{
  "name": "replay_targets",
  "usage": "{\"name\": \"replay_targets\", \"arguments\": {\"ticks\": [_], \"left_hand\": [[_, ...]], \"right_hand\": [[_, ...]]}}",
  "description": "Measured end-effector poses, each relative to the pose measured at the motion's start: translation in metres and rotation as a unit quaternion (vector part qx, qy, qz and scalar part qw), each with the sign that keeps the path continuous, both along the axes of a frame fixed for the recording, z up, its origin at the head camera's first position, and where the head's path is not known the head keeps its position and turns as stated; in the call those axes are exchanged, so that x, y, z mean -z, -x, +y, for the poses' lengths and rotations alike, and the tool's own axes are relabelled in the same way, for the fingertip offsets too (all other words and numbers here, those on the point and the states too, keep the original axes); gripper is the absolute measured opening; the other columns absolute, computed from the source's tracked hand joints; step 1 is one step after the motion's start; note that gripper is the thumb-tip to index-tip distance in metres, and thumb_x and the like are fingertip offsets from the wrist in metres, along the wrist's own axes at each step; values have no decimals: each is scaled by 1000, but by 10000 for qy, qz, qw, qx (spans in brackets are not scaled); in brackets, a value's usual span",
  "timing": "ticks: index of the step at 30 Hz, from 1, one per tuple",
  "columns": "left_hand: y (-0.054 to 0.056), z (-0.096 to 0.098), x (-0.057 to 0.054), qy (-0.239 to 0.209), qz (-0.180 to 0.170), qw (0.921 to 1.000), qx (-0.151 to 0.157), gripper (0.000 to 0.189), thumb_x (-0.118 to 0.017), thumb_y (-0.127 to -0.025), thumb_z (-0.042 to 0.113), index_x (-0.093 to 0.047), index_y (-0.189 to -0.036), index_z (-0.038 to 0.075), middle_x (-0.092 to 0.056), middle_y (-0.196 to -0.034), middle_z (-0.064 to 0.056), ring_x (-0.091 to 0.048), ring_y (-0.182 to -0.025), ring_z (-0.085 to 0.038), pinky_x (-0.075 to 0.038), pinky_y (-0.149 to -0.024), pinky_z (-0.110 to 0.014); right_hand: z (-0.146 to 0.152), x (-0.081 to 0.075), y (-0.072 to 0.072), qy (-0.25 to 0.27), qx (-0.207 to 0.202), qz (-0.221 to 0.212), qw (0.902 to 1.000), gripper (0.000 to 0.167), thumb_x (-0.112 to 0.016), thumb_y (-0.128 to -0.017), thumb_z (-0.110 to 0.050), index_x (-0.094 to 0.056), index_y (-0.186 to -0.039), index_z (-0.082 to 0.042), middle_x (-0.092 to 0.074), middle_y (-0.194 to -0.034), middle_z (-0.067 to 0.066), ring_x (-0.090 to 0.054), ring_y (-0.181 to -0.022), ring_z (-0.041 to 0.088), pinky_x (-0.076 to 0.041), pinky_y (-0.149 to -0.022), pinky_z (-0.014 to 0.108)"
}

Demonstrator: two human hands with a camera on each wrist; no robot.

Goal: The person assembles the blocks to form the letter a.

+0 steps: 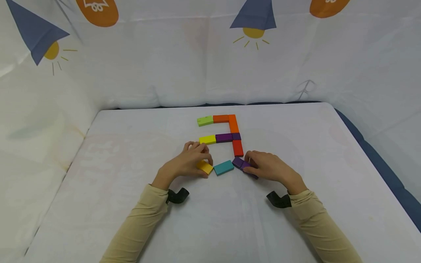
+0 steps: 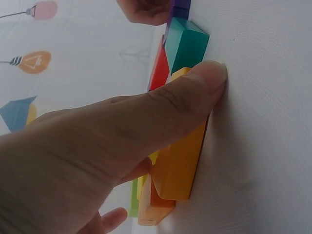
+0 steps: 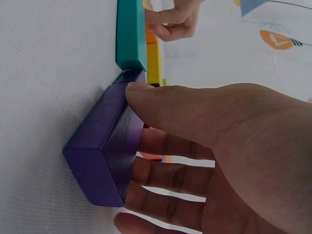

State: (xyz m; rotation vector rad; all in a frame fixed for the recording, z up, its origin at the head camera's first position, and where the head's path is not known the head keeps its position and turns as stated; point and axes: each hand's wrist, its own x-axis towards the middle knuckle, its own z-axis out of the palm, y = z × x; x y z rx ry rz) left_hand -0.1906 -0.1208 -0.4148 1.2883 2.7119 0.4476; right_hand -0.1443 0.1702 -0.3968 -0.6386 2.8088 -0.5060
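My left hand [image 1: 190,160] pinches a yellow-orange block [image 2: 180,156] by its sides, thumb on the near side. Just beyond it, partly hidden by the hand, sits an orange block [image 2: 155,207]. A teal block [image 1: 224,168] lies at a slant between the two hands, close to the yellow-orange one. On its other side, my right hand [image 1: 268,166] grips a dark purple block [image 3: 105,141] between thumb and fingers. A smaller purple block [image 1: 238,162] fits between that one and the teal block. All these blocks rest on the white table.
Farther back are a lime block [image 1: 205,121], two orange blocks [image 1: 233,123], a yellow block [image 1: 207,140], purple blocks [image 1: 224,137] and a red block [image 1: 238,148], laid end to end in angled lines. A white printed sheet [image 1: 177,65] hangs behind the white table [image 1: 131,135].
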Motion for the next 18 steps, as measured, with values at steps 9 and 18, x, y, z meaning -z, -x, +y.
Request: {"name": "replay_targets", "arguments": {"ticks": [9,18], "left_hand": [[0,0,0,-51,-78,10000,-26,33,-80,-72,42,-66,-97,27,-50,-117,-1,-39,-118,-22,-18,-107,-53],[0,1,0,-202,-223,9995,16,31,-80,-73,39,-66,-98,26,-50,-124,-2,-36,-125,-24,-18,-108,-55]], "right_hand": [[1,0,1,16,-21,10,10000,27,-66,-88,-30,-58,-105,-10,-56,-75,-2,-48,-65,10,-42,-58,24],[1,-1,2,31,27,-60,10000,27,-66,-88,-30,-58,-106,-11,-56,-76,-2,-49,-66,10,-42,-58,24]]}}
